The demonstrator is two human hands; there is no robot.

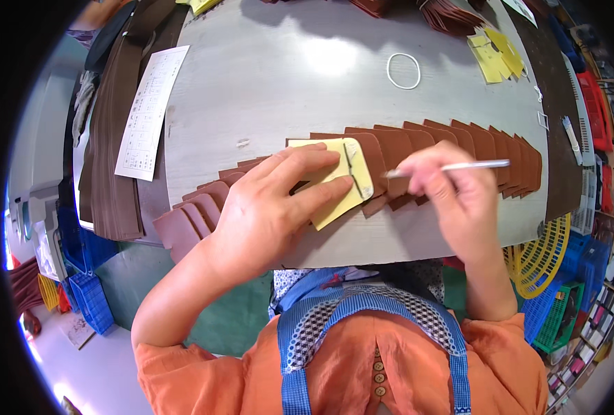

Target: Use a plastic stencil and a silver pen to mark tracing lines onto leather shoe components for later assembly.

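Note:
My left hand (265, 200) lies with fingers spread over a yellow card template (341, 207), which has a slot through it and one rounded corner. The template rests on a brown leather piece in the middle of a fanned row of overlapping leather pieces (421, 142). In my right hand (459, 190) is a slim silver pen (483, 164), gripped between thumb and fingers. Its tip points left, just right of the template's edge, over the brown leather. Whether the tip touches the leather I cannot tell. Lighter leather pieces (200, 211) fan out beside my left forearm.
The row crosses a grey worktable (265, 76). A white rubber band (404, 71) and more yellow cards (490, 59) lie farther back. On the left are a printed sheet (151, 114) and long brown strips (110, 138). A yellow basket (542, 259) stands beyond the right front edge.

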